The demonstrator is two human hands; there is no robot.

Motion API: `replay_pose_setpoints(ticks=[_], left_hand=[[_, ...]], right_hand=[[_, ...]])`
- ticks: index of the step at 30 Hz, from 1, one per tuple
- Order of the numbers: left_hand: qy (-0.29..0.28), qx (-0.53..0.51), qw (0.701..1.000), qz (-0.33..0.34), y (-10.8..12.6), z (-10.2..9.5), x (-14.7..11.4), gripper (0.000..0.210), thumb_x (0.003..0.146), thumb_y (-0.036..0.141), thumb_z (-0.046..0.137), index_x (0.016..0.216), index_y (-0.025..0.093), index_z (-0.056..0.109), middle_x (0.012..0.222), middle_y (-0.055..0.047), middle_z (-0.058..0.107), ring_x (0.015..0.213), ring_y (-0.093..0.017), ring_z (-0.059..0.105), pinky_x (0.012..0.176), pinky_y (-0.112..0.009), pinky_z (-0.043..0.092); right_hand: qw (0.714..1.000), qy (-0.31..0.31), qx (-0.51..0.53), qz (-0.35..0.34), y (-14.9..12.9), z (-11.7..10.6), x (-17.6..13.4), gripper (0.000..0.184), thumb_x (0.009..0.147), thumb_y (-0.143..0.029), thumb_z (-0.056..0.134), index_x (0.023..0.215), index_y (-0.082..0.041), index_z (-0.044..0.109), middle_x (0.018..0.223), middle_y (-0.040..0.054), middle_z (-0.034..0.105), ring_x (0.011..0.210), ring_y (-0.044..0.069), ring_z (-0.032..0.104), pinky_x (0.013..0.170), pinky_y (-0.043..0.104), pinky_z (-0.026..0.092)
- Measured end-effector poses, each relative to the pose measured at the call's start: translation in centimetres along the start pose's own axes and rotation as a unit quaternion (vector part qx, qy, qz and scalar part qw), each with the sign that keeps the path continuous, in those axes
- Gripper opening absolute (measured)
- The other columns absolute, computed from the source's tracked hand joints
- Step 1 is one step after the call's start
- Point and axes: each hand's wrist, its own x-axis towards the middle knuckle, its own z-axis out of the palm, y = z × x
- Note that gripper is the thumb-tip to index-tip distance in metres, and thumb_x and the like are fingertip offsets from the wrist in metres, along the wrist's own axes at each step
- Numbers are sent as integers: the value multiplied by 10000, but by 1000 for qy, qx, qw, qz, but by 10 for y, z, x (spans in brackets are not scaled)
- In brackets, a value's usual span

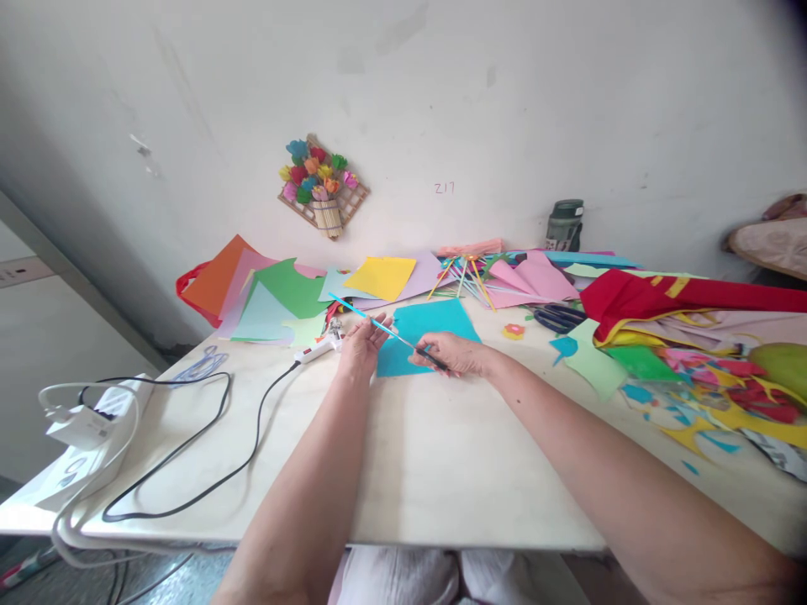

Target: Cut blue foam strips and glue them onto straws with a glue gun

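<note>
A thin blue stick slants across my left hand, whose palm is turned up with the fingers partly stretched beneath it. Its lower right end meets a slender tool with a silvery shaft and black handle; the exact kind cannot be made out. Around that black handle my right hand is closed. Under both hands lies a square of blue paper, partly covered by the right hand. Just left of my left hand rests a white glue gun with a black cord.
Coloured sheets, including a yellow sheet, line the wall. Dark-handled scissors and a small paper flower lie to the right, near paper scraps. A power strip and loose cords occupy the left. A bottle stands behind.
</note>
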Motion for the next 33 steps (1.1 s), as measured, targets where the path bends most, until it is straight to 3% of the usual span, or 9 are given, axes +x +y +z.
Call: replay_pose_setpoints(ticks=[17, 33], left_hand=[[12, -4, 1000, 9, 1, 1, 0, 44, 735, 136, 534, 702, 123, 509, 851, -97, 648, 812, -214, 623, 710, -323, 505], [23, 3, 1000, 7, 1, 0, 0, 64, 729, 147, 539, 687, 124, 497, 852, -103, 647, 810, -214, 624, 681, -304, 505]], right_hand=[[997, -2, 62, -34, 5, 2, 6, 518, 613, -626, 516, 822, -152, 520, 570, -40, 501, 374, 35, 322, 354, 189, 253], [995, 11, 100, -25, -3, 3, 3, 500, 562, -604, 581, 747, -142, 533, 471, -70, 441, 345, 33, 302, 324, 186, 226]])
